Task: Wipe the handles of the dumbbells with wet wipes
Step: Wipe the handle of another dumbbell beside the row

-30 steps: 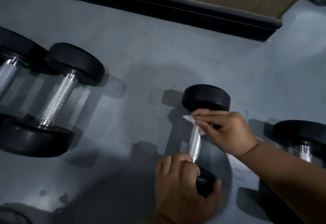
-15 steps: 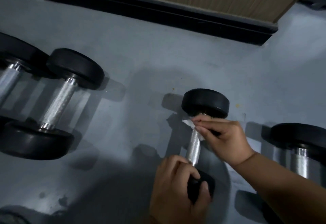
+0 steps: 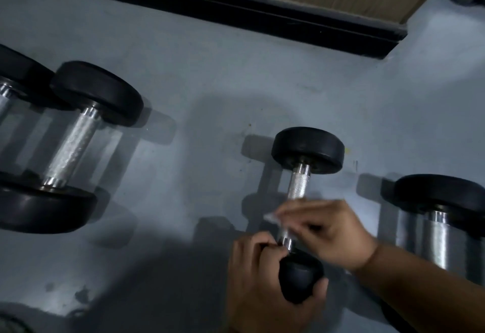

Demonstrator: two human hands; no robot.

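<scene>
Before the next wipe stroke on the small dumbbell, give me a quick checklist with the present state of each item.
1. Left hand steadies the dumbbell by its near head: ok.
2. Right hand has the wipe in its grip: ok.
3. Wipe wrapped fully round the handle: cannot tell, blurred.
4. Upper handle free for the stroke: ok.
5. Far head rests on the floor: ok.
6. Apart from the neighbouring dumbbells: ok.

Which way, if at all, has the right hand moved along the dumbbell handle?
Yes. The right hand with its wipe slid down the handle, away from the far weight, toward the left hand.
</scene>
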